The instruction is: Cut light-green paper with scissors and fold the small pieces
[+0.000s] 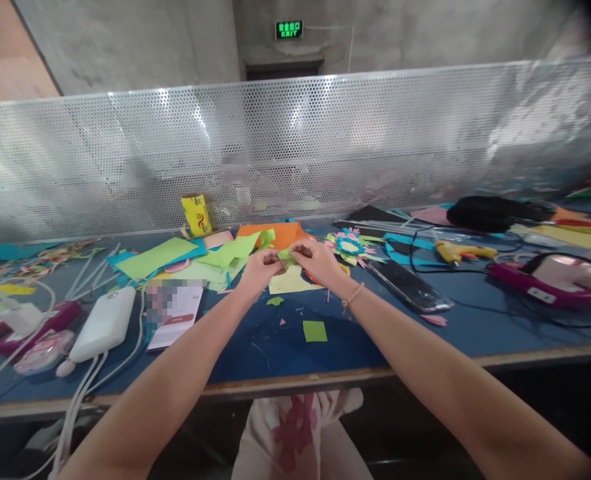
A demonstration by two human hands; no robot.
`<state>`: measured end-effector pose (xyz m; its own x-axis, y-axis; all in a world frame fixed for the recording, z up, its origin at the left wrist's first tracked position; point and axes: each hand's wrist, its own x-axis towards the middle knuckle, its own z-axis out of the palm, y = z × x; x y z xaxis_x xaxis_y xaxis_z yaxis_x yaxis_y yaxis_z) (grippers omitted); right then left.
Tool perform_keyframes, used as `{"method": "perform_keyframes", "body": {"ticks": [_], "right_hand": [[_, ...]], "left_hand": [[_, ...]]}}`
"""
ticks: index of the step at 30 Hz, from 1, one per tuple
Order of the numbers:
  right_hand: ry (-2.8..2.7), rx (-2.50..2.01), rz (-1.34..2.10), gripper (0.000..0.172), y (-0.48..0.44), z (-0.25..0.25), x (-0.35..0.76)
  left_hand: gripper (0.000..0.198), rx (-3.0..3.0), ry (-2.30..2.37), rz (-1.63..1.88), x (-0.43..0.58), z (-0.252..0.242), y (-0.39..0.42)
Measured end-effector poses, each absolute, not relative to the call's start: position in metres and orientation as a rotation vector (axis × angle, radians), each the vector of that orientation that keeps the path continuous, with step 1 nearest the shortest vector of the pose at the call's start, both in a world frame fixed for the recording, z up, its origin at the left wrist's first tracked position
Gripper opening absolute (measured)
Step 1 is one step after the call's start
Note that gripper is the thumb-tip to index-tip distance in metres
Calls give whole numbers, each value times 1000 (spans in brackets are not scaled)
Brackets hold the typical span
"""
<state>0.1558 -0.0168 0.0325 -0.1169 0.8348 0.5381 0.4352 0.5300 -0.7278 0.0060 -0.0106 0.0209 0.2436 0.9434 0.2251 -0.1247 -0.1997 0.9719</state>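
Between my fingertips, above the middle of the table, is a small piece of green paper [286, 257]. My left hand [262, 270] pinches its left side, and my right hand [320, 260] pinches the right side. Under my hands lies a pale yellow sheet [290, 285], with an orange sheet [275, 233] behind. A green paper square [315, 331] rests near the front edge, and a small cut green scrap [275, 301] lies closer to my hands. Just right of my right hand sits a layered paper flower [349, 245].
Left of my arms are a phone with a lit screen [180, 313], a white power bank [104, 323] and cables. On the right are a dark phone [410, 285], a yellow glue gun [462, 252] and a purple power strip [550, 283]. A perforated metal panel [295, 147] borders the back.
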Motion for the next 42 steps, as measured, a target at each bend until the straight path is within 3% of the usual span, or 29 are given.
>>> {"method": "perform_keyframes", "body": {"ticks": [11,19,27,36,42], "right_hand": [[-1551,-947,965,9,-15,29,157],[-1634,-880,900,21,-16,32,156],[-1593,-909,872,19,-17,33,156],[-1488,-936,1002,16,-21,34,155],[-1520,-975,894,17,-17,31,158]], "left_hand": [[7,1266,864,1241,7,29,-13],[15,1226,854,1304,6,31,-13],[7,1156,840,1304,7,30,-12],[12,1118,811,1358,5,31,-13],[13,1180,795,1264,5,30,-14]]}}
